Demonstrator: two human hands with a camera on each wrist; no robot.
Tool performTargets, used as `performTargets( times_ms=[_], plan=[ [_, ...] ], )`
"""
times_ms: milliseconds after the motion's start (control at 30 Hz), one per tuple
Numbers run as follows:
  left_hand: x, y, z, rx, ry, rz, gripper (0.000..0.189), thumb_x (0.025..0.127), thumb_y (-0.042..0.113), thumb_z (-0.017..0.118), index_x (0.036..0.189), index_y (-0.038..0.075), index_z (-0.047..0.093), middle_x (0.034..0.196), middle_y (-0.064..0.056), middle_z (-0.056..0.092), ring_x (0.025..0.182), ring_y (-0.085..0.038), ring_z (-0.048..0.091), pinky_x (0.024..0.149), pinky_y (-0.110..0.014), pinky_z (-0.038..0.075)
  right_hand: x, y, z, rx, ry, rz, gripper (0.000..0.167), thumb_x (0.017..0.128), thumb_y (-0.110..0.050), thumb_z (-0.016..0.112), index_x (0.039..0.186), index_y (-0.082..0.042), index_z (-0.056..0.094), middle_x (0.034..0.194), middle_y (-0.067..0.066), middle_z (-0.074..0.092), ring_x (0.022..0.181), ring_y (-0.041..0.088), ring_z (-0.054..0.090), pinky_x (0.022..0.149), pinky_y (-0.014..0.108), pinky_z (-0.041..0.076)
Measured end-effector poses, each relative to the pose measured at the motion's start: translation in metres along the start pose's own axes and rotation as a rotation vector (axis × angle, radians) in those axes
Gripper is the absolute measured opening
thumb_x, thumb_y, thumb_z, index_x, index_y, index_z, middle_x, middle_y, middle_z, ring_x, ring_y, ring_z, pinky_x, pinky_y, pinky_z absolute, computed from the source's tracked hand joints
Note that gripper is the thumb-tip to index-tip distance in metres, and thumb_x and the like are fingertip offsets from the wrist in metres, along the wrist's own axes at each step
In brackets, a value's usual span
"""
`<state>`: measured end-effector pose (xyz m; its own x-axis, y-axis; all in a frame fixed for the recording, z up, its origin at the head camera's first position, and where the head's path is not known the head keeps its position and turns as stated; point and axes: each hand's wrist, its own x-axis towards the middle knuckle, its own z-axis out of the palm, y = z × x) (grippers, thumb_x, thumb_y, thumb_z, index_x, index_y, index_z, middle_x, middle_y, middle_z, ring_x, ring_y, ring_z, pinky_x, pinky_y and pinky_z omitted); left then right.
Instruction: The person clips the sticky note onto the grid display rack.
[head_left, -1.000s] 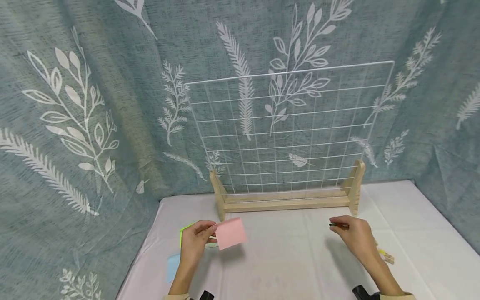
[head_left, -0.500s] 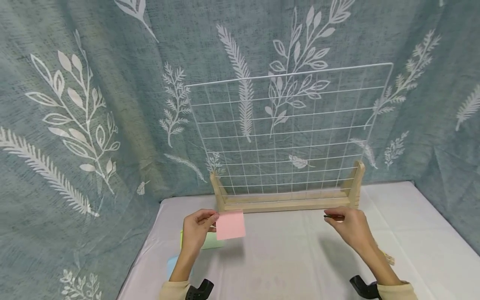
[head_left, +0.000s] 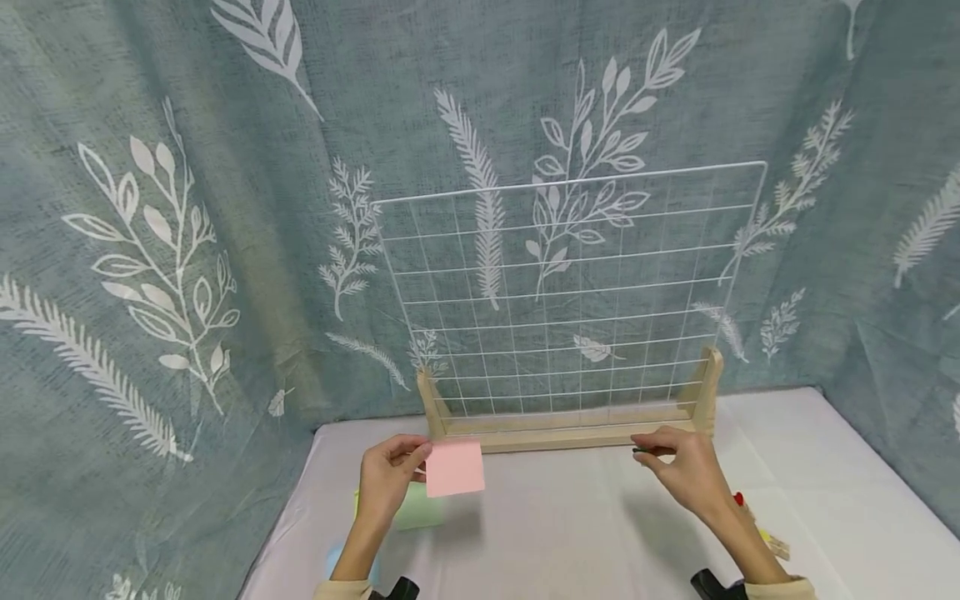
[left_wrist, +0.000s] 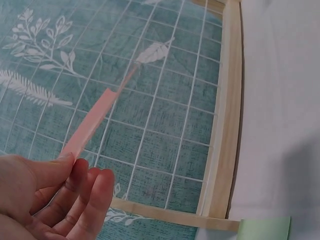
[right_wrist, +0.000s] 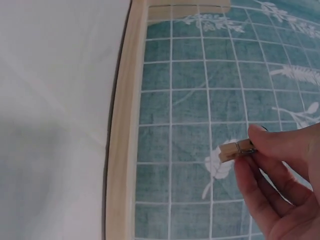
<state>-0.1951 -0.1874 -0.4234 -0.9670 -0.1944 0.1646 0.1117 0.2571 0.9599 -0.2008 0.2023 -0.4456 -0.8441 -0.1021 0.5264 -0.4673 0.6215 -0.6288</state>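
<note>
Two pinches: left hand (head_left: pixel 384 482) grips pink note (head_left: pixel 455 467), right hand (head_left: pixel 686 473) a clothespin (right_wrist: pixel 230 151), before the rack.
Rack (head_left: pixel 555 439): nothing clipped yet.
Table (head_left: pixel 547 533): green note (head_left: pixel 418 508), blue note (head_left: pixel 334 560), spare clothespins (head_left: pixel 778 547) remain; work seems barely begun.

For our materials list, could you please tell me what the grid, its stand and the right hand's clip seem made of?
Grid: probably coated metal wire; thin, straight white bars. Stand: pale wood, apparently unpainted, with faint grain showing. Clip: looks like light wood with a metal spring, judging by its tan body and grey wire.
</note>
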Motion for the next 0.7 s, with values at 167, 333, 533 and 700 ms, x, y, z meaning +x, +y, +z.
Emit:
performTargets(
  times_ms=[167, 333, 533, 700],
  plan=[
    [0.005, 0.005, -0.002, 0.033, 0.002, -0.002, 0.016, 0.09, 0.005, 0.07, 0.101, -0.006, 0.071, 0.088, -0.015, 0.07, 0.067, -0.014, 0.066, 0.059, -0.029, 0.061, 0.005, -0.006, -0.002, -0.027, 0.035, -0.064, 0.026, 0.071, 0.01, 0.081, 0.094, -0.003, 0.078, 0.08, -0.003, 0.07, 0.071, 0.013, 0.067, 0.056, 0.024, 0.054],
    [0.013, 0.012, -0.007, 0.064, 0.034, 0.032, 0.017, 0.091, 0.007, 0.069, 0.103, -0.005, 0.071, 0.09, -0.016, 0.071, 0.066, -0.012, 0.066, 0.062, -0.032, 0.062, 0.019, -0.017, -0.005, -0.038, 0.077, -0.137, 0.025, 0.072, 0.01, 0.08, 0.093, -0.004, 0.079, 0.079, -0.003, 0.069, 0.068, 0.012, 0.064, 0.053, 0.024, 0.052],
    [0.027, 0.029, -0.01, 0.06, 0.069, 0.1, 0.016, 0.092, 0.008, 0.069, 0.103, -0.004, 0.071, 0.09, -0.017, 0.071, 0.066, -0.011, 0.065, 0.062, -0.033, 0.062, 0.043, -0.031, -0.008, -0.046, 0.126, -0.234, 0.024, 0.07, 0.011, 0.08, 0.089, -0.003, 0.079, 0.076, 0.001, 0.071, 0.063, 0.013, 0.064, 0.049, 0.026, 0.051],
    [0.034, 0.039, -0.01, 0.041, 0.076, 0.124, 0.016, 0.092, 0.008, 0.069, 0.102, -0.003, 0.072, 0.087, -0.016, 0.071, 0.067, -0.012, 0.066, 0.062, -0.032, 0.062, 0.059, -0.039, -0.008, -0.048, 0.133, -0.27, 0.023, 0.071, 0.01, 0.081, 0.09, -0.002, 0.079, 0.078, 0.005, 0.072, 0.064, 0.018, 0.068, 0.05, 0.027, 0.053]
  ],
)
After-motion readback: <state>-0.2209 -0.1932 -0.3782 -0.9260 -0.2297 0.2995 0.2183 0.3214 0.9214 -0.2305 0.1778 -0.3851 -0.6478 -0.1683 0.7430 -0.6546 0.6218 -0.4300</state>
